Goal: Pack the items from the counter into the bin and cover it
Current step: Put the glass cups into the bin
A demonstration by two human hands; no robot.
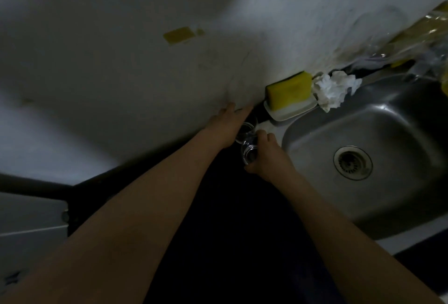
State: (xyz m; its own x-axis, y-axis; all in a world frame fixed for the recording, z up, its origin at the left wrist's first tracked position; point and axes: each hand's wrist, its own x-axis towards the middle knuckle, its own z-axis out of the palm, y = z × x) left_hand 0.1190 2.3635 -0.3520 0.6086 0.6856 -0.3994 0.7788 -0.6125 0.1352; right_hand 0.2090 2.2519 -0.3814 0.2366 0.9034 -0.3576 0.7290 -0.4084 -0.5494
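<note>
On the dark counter [218,206] beside the sink, two small clear glasses stand close together near the wall. My right hand [269,156] is wrapped around the nearer glass [249,152]. My left hand [229,123] reaches to the farther glass [246,130], its fingers stretched toward the wall and lying against the glass; whether it grips it is unclear. The scene is dim and blurred. No bin is in view.
A steel sink [363,148] with a round drain lies to the right. A yellow sponge [288,90] rests in a white dish [291,110] at the wall, crumpled white paper [332,89] beside it. Clear plastic wrap [417,34] hangs at the far right. A white wall rises behind.
</note>
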